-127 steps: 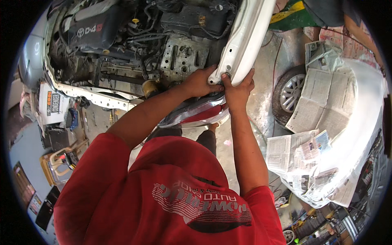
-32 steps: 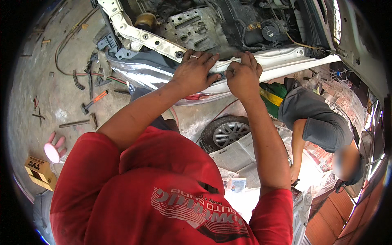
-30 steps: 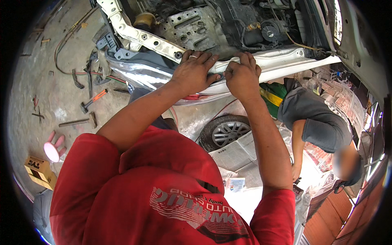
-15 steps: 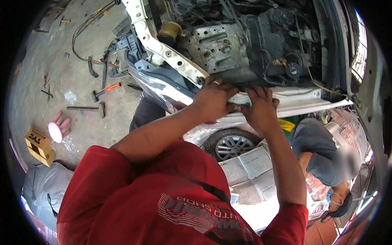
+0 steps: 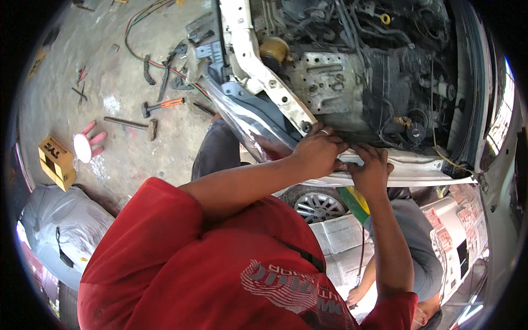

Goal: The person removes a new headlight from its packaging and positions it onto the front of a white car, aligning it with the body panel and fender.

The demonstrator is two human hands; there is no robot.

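Both hands are on the white fender edge (image 5: pixel 418 156) of a vehicle whose engine bay lies uncovered. My left hand (image 5: pixel 320 155) grips that edge near the corner where the white cross panel (image 5: pixel 273 85) meets it, fingers bent over the inner side. Close beside it, my right hand (image 5: pixel 369 171) holds the same edge, its fingers curled over the top and the thumb toward the left hand. What lies under the fingers is hidden. The headlight area (image 5: pixel 242 118) sits to the left of my left forearm.
A co-worker (image 5: pixel 404 231) is low beside the wheel (image 5: pixel 319 207), one hand near a thin dark cord. Newspaper (image 5: pixel 341 242) covers panels there. On the floor at left lie an orange-handled hammer (image 5: pixel 163 106), another hammer (image 5: pixel 132 125), a pink stool (image 5: pixel 85 144) and a yellow box (image 5: pixel 56 163).
My view has shifted, so the vehicle appears farther right and lower. Both hands keep to about the same stretch of fender. The co-worker has shifted, with a hand and cord now showing below.
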